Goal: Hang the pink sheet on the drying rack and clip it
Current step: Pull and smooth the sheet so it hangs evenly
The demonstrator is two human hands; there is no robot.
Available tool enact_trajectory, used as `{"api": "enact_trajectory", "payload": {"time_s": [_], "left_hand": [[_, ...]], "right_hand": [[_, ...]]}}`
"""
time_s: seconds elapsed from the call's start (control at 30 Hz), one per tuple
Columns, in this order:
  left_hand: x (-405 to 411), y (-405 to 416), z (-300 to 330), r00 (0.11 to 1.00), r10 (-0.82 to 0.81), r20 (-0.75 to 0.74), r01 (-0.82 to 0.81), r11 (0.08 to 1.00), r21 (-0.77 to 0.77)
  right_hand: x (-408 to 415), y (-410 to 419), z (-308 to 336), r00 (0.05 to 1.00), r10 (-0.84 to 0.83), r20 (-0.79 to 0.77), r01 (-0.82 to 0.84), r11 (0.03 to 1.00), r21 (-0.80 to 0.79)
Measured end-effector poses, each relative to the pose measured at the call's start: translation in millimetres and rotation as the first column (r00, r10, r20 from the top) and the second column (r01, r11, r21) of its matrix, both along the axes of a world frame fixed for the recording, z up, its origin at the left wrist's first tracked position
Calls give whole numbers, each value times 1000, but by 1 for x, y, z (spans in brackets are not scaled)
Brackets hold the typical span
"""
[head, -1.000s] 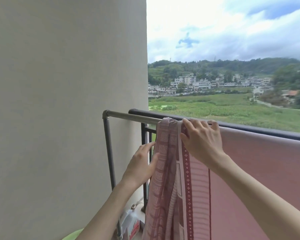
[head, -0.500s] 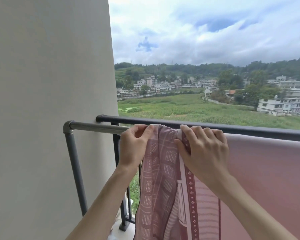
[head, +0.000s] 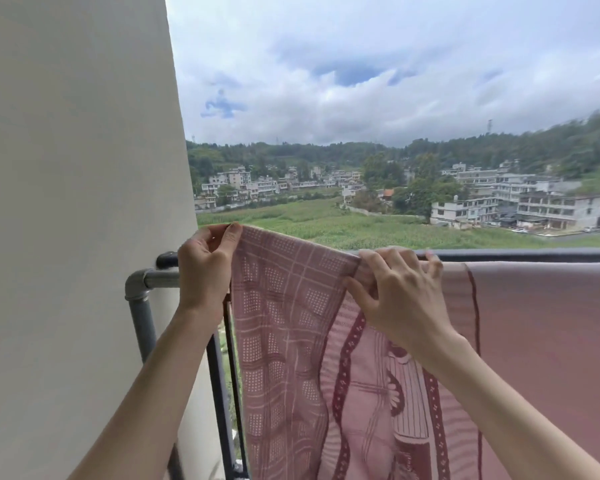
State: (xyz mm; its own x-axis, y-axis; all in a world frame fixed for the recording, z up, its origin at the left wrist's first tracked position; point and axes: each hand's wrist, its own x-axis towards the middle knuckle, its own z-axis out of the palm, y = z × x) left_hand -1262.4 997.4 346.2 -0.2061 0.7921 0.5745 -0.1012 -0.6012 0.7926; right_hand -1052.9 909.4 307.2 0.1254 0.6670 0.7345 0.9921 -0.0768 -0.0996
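The pink sheet hangs over the grey drying rack bar, with a patterned checked part at its left end. My left hand pinches the sheet's upper left corner and holds it lifted just above the bar. My right hand grips the sheet's top edge on the bar, fingers curled over it. The bar under the sheet is hidden. No clip is in view.
A pale wall stands close on the left, right beside the rack's corner post. A dark balcony railing runs behind the rack. Beyond it lie green fields and distant buildings.
My left hand has pulled the bunched left end of the sheet leftward and upward, spreading the checked part wider along the bar. My right hand has stayed on the top edge.
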Motion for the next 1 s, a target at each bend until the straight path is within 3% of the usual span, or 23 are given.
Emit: {"api": "enact_trajectory", "payload": {"time_s": [0.1, 0.17, 0.27, 0.37, 0.47, 0.57, 0.63, 0.7, 0.8, 0.9, 1.0], "left_hand": [[-55, 23, 11, 966, 107, 234, -92, 993, -74], [-89, 35, 8, 968, 93, 233, -64, 989, -130], [-116, 44, -8, 980, -130, 151, 170, 942, -289], [-127, 42, -18, 943, -274, 190, 330, 845, -420], [-138, 42, -21, 923, -381, -46, 288, 767, -573], [-142, 49, -22, 897, -387, -213, 193, 777, -599], [-142, 58, -17, 935, -320, -155, 197, 828, -526], [-143, 65, -8, 957, -291, 0, 259, 851, -456], [-148, 76, 10, 931, -295, 213, 358, 847, -392], [-159, 88, 21, 892, -312, 325, 421, 836, -351], [-174, 105, 9, 904, -223, 364, 366, 843, -394]], "right_hand": [[-31, 11, 7, 998, 54, -7, -54, 998, -7], [-51, 22, 11, 994, 105, 7, -105, 994, -32], [-83, 42, 11, 984, 179, -1, -178, 982, -65], [-104, 61, 7, 980, 198, 25, -195, 976, -98], [-108, 71, 7, 975, 224, -7, -224, 973, -53], [-108, 77, 9, 971, 237, -22, -237, 972, -2], [-112, 81, 14, 973, 231, -17, -231, 973, 2], [-118, 86, 24, 972, 234, -21, -234, 972, 26], [-134, 95, 44, 966, 257, -26, -254, 964, 81], [-152, 102, 53, 950, 308, -59, -294, 940, 173], [-159, 109, 46, 942, 332, -60, -329, 943, 44]]}}
